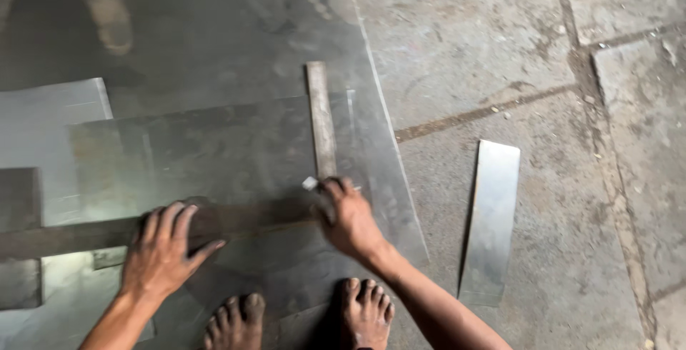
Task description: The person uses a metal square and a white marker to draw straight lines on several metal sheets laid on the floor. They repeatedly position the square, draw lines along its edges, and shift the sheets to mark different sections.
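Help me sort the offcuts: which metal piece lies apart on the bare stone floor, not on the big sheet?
The narrow shiny strip right of the right hand. It lies alone on the stone floor; the other pieces overlap the large sheet.

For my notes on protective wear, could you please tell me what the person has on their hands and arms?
Nothing is worn: the left hand and right hand are bare, without gloves, rings or a watch that I can see. Both forearms are uncovered up to the picture's edge, with no sleeve showing.
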